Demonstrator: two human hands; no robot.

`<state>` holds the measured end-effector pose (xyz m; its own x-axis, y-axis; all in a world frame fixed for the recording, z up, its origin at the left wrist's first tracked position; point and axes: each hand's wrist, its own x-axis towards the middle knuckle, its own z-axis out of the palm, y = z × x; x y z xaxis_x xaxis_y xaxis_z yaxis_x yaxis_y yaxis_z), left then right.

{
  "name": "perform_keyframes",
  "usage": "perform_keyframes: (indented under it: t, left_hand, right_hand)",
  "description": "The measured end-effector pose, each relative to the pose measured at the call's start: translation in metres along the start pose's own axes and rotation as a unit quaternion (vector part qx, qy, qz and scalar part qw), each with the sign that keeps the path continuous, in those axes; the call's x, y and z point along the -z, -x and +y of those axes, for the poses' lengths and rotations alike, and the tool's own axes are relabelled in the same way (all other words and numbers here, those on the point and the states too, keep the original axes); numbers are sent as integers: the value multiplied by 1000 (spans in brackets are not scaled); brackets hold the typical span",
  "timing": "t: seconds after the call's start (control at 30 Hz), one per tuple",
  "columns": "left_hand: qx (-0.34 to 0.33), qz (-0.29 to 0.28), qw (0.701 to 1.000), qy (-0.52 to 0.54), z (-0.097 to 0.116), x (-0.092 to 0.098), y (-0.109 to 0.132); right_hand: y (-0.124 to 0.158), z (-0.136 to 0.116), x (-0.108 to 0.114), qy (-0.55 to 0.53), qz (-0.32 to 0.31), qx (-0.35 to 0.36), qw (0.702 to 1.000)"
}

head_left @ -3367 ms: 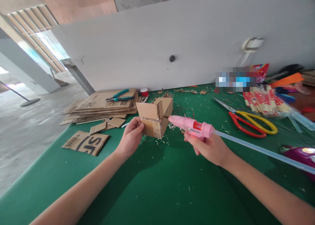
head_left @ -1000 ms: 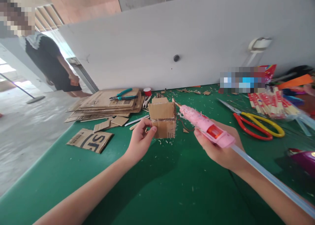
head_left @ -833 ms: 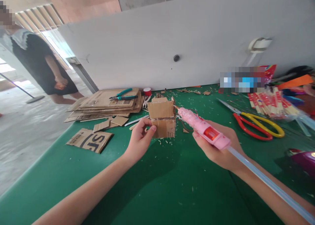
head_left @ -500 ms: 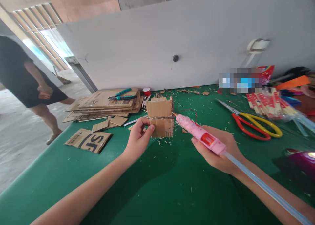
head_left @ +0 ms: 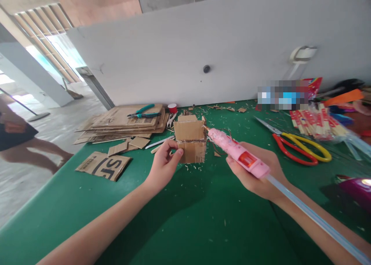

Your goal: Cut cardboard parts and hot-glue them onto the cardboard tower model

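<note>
My left hand [head_left: 166,162] pinches the lower left edge of a small cardboard box [head_left: 189,141], thumb on its near face. The box is made of glued pieces, with a seam across the middle and a rough right edge. Wrapped round a pink hot glue gun [head_left: 237,153] is my right hand [head_left: 261,172]; a long clear glue stick [head_left: 313,218] sticks out of the gun's back end. The gun's nozzle is at the upper right edge of the box; whether it touches I cannot tell.
Cardboard sheets [head_left: 124,120] are stacked at the back left, with teal-handled pliers [head_left: 145,111] on top. A printed cardboard piece [head_left: 102,165] lies nearer. Red-and-yellow scissors [head_left: 301,143] and packed sticks [head_left: 311,120] lie right. A person's legs [head_left: 31,151] show beyond the table's left edge.
The glue gun's nozzle has shifted slightly up along the box's right edge. The box has moved a little to the right. The person at the left has moved further out of view.
</note>
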<state>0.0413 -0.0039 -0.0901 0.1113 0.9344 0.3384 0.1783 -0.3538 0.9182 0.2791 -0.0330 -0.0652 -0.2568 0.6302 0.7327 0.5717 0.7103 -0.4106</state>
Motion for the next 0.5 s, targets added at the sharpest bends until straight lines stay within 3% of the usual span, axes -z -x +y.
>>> perform_keyframes:
  t: [0.27, 0.5]
  left_hand:
    - [-10, -4, 1000, 3, -1, 1, 0]
    - [11, 6, 1000, 4, 1, 0, 0]
  right_hand:
    - [0, 0, -1, 19, -5, 42, 999]
    - [-2, -2, 1, 17, 11, 11, 1000]
